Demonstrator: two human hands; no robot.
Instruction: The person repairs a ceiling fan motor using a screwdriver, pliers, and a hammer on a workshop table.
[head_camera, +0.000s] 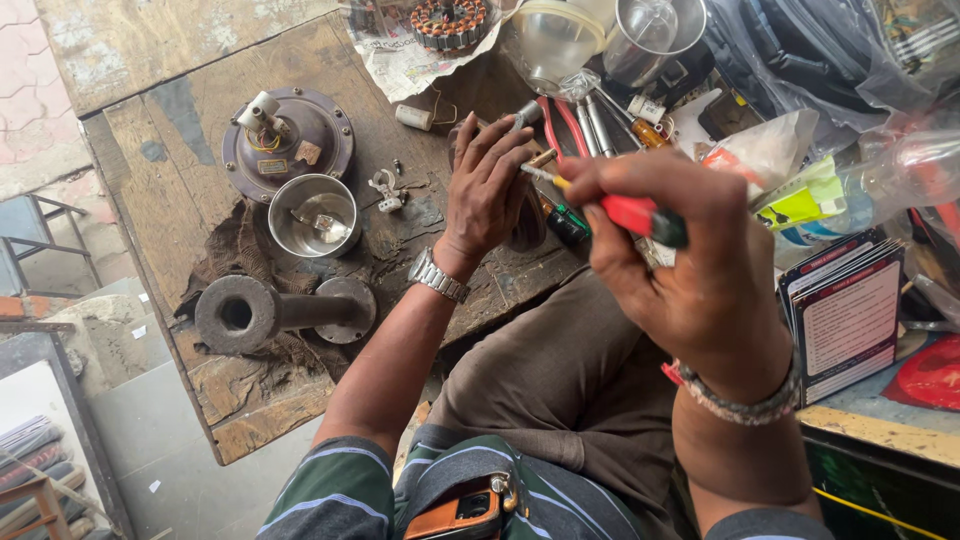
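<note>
On the worn wooden worktop (150, 150), near its right edge, the left hand (487, 190) lay palm-down with its fingers curled over a small dark part that was mostly hidden beneath them; what that part was could not be told. The right hand (690, 270) was clamped around the red-handled screwdriver (630, 213), held above the worktop edge, just right of the left hand.

The screwdriver's long axis ran nearly level, from the dark cap end at the right toward the upper left, its thin metal shaft aimed at the left fingertips (520, 135) and nearly touching them.

The risk, as I judged it, lay in that closeness: a slip of the tip off the hidden part could drive the shaft into the left fingers. A jolt could also knock the small white clip (385, 190) or loose screws off toward the edge.

Well left stood 1 shiny round steel cup (314, 216), a brown domed motor cover (288, 140) and a grey cast pipe flange (280, 313).
</note>
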